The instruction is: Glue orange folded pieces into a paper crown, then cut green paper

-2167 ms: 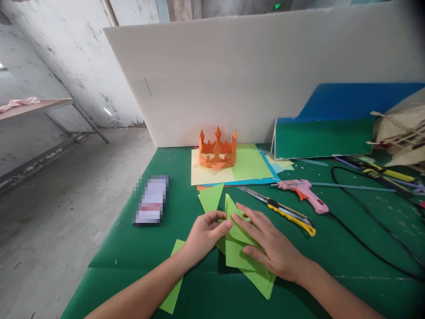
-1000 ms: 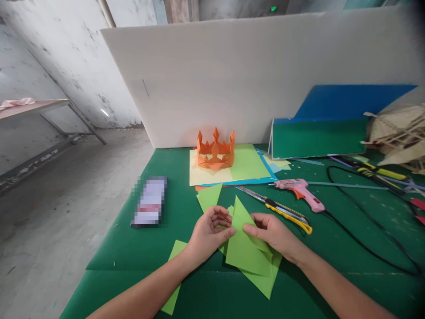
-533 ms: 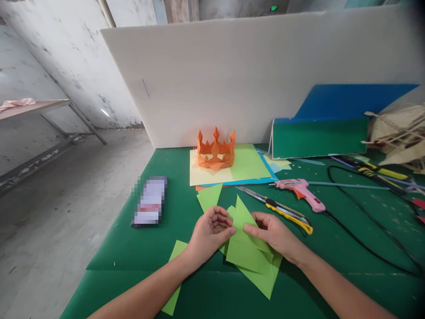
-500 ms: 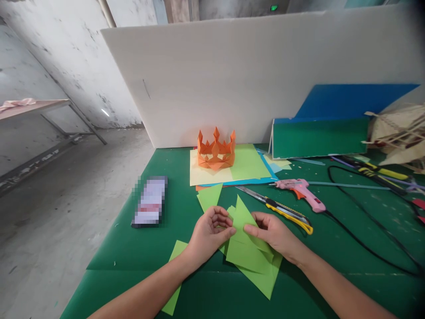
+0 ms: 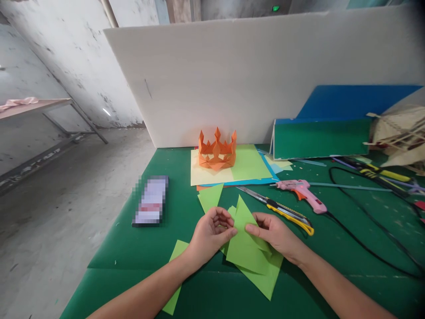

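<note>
A folded green paper is held between my two hands over the green table. My left hand pinches its left edge with thumb and curled fingers. On the other side, my right hand grips the paper with the thumb on top. More green sheets lie beneath it, and a green piece rests just beyond my left hand. Another green sheet is partly under my left forearm. An orange paper crown stands on stacked coloured sheets farther back.
A yellow-handled cutter and a pink glue gun with a black cord lie to the right. A phone lies left. A white board stands behind; tools and a green panel are at the right.
The view has shifted very slightly. Both hands keep nearly the same hold on the green paper.
</note>
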`<state>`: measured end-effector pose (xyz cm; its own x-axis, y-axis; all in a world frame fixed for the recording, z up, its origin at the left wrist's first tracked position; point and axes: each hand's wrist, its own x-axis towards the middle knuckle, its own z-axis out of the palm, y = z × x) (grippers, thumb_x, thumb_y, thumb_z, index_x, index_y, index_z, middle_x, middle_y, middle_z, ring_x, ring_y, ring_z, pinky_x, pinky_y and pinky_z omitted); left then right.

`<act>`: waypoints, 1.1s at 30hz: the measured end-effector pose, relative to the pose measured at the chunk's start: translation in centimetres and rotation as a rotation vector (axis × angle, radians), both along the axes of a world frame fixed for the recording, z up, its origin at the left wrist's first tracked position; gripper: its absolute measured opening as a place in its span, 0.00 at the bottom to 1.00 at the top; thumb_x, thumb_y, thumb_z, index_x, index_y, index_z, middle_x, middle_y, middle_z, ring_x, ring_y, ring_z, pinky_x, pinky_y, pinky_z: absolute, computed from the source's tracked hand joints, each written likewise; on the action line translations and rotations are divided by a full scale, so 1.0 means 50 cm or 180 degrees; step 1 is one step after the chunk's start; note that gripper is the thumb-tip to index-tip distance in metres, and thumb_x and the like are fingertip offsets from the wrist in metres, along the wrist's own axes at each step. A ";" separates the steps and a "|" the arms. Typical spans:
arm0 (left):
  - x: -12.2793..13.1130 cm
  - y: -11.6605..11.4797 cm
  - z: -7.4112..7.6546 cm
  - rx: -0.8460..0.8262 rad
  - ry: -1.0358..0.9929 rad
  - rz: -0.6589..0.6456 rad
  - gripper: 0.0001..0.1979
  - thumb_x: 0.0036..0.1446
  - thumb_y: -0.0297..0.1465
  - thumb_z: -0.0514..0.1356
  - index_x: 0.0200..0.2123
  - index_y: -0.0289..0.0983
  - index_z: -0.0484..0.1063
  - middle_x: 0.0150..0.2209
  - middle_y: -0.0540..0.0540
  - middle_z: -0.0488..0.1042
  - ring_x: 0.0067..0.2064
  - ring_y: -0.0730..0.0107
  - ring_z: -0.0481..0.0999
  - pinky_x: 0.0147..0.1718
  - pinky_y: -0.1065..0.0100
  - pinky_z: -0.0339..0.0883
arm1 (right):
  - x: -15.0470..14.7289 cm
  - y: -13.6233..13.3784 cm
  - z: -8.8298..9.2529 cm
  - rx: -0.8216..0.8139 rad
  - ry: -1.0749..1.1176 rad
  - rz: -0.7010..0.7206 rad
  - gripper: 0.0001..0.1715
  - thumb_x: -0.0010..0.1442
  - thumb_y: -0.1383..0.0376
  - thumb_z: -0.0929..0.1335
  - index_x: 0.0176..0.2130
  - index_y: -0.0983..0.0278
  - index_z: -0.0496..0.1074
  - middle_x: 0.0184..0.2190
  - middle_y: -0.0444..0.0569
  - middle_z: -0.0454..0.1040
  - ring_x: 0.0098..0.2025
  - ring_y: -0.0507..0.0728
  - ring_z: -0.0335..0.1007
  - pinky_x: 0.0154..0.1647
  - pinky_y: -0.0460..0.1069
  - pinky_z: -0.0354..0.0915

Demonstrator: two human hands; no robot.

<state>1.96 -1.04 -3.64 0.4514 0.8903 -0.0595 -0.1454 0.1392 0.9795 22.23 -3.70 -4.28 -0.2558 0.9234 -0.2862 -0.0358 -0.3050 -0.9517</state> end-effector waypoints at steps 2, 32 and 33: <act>0.000 -0.001 0.001 -0.0006 -0.0020 -0.0016 0.15 0.49 0.30 0.69 0.36 0.37 0.66 0.34 0.49 0.71 0.37 0.72 0.72 0.39 0.69 0.68 | -0.001 0.000 0.002 0.0002 0.0016 0.0012 0.20 0.51 0.50 0.74 0.33 0.64 0.73 0.30 0.46 0.74 0.33 0.55 0.71 0.35 0.49 0.66; -0.011 -0.003 -0.008 0.0808 0.0819 -0.0370 0.08 0.54 0.27 0.63 0.38 0.38 0.80 0.40 0.43 0.78 0.41 0.66 0.78 0.38 0.71 0.72 | -0.012 0.036 0.004 0.0336 -0.0365 -0.0401 0.20 0.52 0.52 0.72 0.26 0.64 0.66 0.23 0.39 0.60 0.26 0.48 0.53 0.27 0.46 0.54; -0.010 -0.004 -0.009 0.0825 0.0840 -0.0357 0.08 0.54 0.27 0.63 0.38 0.38 0.80 0.40 0.43 0.78 0.41 0.66 0.78 0.39 0.71 0.72 | -0.013 0.035 0.002 0.0321 -0.0334 -0.0426 0.20 0.51 0.51 0.73 0.26 0.64 0.66 0.22 0.38 0.60 0.25 0.48 0.52 0.27 0.46 0.53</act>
<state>1.44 -1.22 -4.07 0.5459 0.8371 0.0340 0.1185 -0.1173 0.9860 21.59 -1.93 -4.20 -0.1024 0.9725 -0.2093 0.0315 -0.2071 -0.9778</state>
